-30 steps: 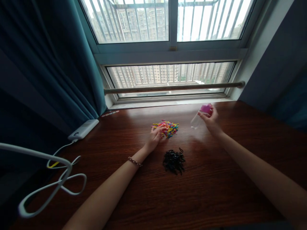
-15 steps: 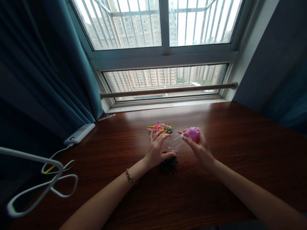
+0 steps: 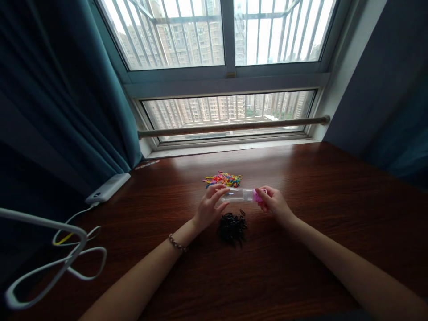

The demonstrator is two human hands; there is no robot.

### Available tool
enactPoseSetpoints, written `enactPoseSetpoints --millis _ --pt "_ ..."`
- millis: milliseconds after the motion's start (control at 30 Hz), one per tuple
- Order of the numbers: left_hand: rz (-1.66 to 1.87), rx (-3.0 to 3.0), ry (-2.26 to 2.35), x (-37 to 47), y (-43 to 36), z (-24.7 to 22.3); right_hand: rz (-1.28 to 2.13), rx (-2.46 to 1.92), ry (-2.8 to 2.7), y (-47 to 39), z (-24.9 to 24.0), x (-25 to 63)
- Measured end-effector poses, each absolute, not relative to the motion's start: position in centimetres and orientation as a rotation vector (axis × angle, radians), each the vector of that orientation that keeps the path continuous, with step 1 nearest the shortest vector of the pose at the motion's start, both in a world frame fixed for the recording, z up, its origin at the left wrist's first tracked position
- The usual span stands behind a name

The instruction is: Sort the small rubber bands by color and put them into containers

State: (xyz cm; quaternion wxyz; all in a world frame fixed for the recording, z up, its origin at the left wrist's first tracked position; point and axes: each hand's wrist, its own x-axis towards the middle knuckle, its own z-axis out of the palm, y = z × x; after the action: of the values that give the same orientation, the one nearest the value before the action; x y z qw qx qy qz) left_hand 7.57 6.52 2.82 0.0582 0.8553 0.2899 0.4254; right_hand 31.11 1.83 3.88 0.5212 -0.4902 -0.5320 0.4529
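A clear, empty-looking bottle point(image 3: 238, 195) lies level between my hands, above the table. My left hand point(image 3: 209, 206) is closed around its bottom end, thumb below and fingers above. The pink cap point(image 3: 257, 195) is at the other end, and my right hand point(image 3: 276, 204) grips it between thumb and fingers, partly covering it. Just beyond the bottle lies a loose pile of bright multicoloured rubber bands point(image 3: 225, 179). Nearer to me, below the bottle, is a pile of black rubber bands point(image 3: 232, 228).
A white power strip point(image 3: 109, 188) with a white cable point(image 3: 80, 254) lies at the left by the blue curtain point(image 3: 113, 133). The brown wooden table point(image 3: 321, 263) runs up to the window sill, where a rail point(image 3: 234, 128) crosses the window.
The pink cap was tilted upward in my right hand; it now sits in line with the bottle. My left hand has closed on the bottle's bottom end, and the black pile is more exposed.
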Motion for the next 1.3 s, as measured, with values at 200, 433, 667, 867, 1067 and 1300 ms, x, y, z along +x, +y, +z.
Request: enactPoseSetpoints --millis 200,433,667,867,1067,1300 --pt "1.175 2.451 0.855 7.3 6.7 2.7 0.858 -1.120 -1.477 2.1 4.9 31.9" --pt "1.187 2.213 0.938 7.0 7.1 2.6 1.084 -0.922 -1.441 2.1 5.4 31.8" --pt "1.135 2.374 0.691 7.6 6.4 2.8 1.311 -1.216 -1.424 3.0 3.6 31.9" --pt "1.151 2.278 0.839 7.8 6.2 3.0 0.856 -1.279 -1.685 2.6 4.5 32.3" --pt "1.114 1.882 1.032 8.1 6.2 3.0 0.280 -1.074 -1.925 1.9 5.1 32.3" --pt "1.025 1.345 1.018 9.3 6.5 2.8 -0.207 -0.972 -2.060 1.9 4.1 32.0"
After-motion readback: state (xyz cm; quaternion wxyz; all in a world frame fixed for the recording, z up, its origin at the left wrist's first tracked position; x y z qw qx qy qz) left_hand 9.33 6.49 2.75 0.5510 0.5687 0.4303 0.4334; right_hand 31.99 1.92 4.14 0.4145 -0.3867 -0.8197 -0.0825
